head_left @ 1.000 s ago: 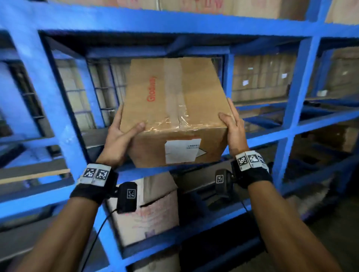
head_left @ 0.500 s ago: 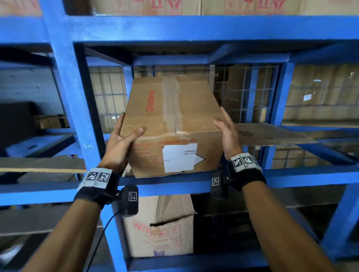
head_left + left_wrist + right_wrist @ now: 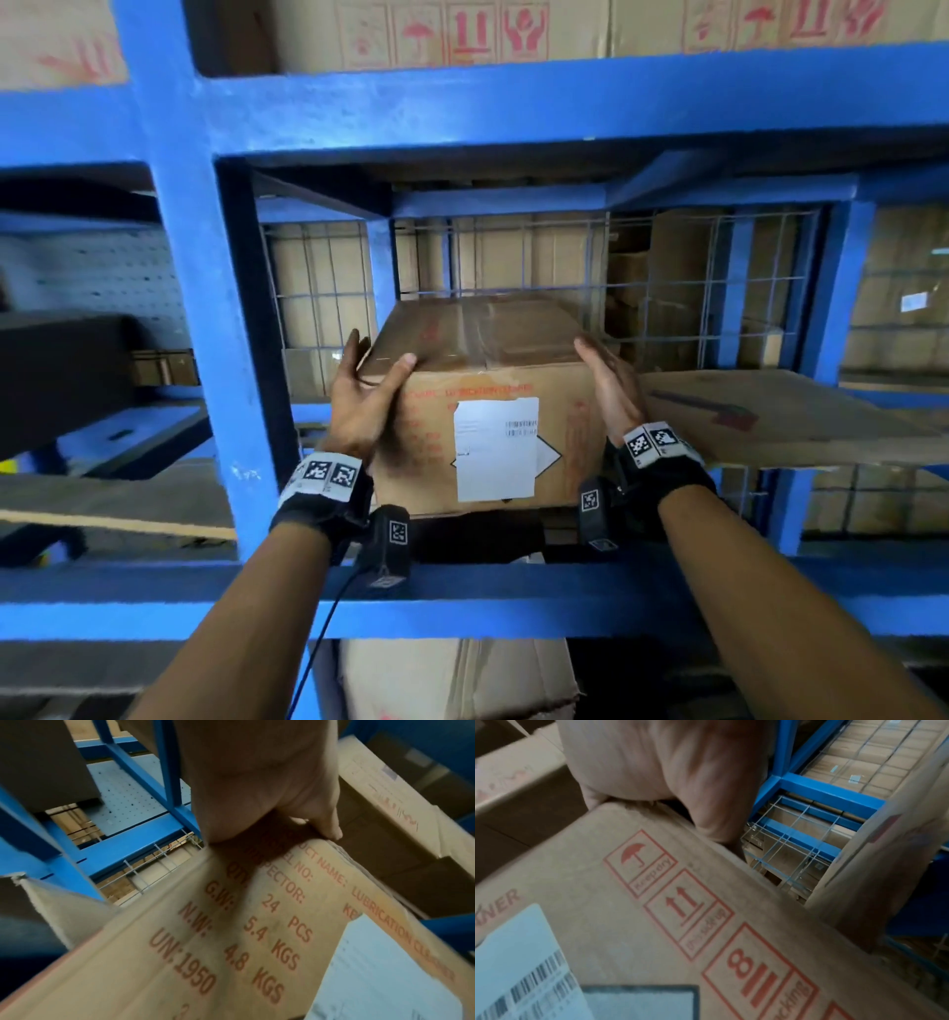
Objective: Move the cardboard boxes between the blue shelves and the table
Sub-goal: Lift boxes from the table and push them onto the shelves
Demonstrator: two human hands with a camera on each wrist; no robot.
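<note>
From your head camera, the taped cardboard box (image 3: 493, 406) sits in the middle bay of the blue shelves (image 3: 513, 103), its white shipping label (image 3: 495, 447) facing you. Your left hand (image 3: 359, 406) cups the near left corner, thumb laid over the top edge; your right hand (image 3: 611, 390) lies flat against the right side. That is a palm-squeeze grip, with nothing seen under the base. If you pull the box toward you like this, it could slide down between your palms, and the front beam (image 3: 513, 591) below could catch its lower edge. A loose cardboard sheet (image 3: 770, 416) lies just beside the box on the right; it could drag along.

Your left wrist camera shows the left hand (image 3: 259, 778) with fingertips (image 3: 331, 831) hooked on the box (image 3: 231, 943) edge. The print reads 5.4 KGS gross, so expect real weight.

Your right wrist camera shows the right hand (image 3: 654, 770) pressed on the box (image 3: 654, 912) corner, fingers hidden behind it. The upward arrows ask you to keep it level; tipping risks shifting the contents.
</note>
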